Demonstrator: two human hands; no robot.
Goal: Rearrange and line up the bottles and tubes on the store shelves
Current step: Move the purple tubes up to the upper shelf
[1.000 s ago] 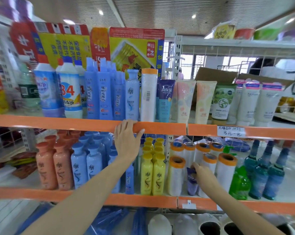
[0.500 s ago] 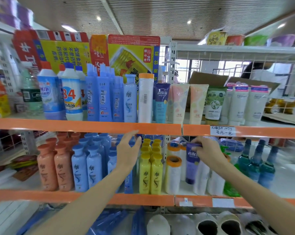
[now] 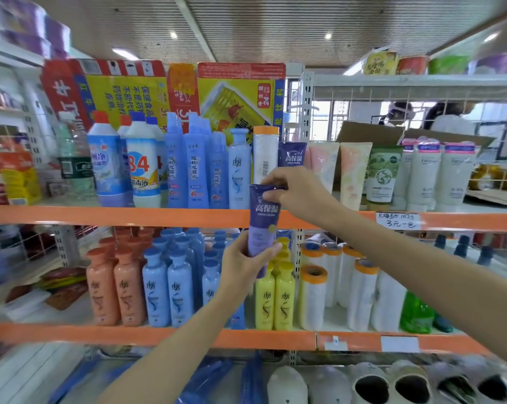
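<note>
We see orange bottles [image 3: 115, 284] far left on lower shelf [image 3: 159, 335], blue bottles [image 3: 167, 290] beside them. Left hand [image 3: 243, 266] grips bottom of purple tube [image 3: 263, 225]. Tube upright, off shelf, crossing upper shelf edge [image 3: 129, 215]. Right hand [image 3: 299, 193] pinches tube top. 2 yellow bottles [image 3: 274, 298] just behind.

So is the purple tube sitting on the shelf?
No, both hands hold the purple tube in front of the orange shelf edge.
</note>
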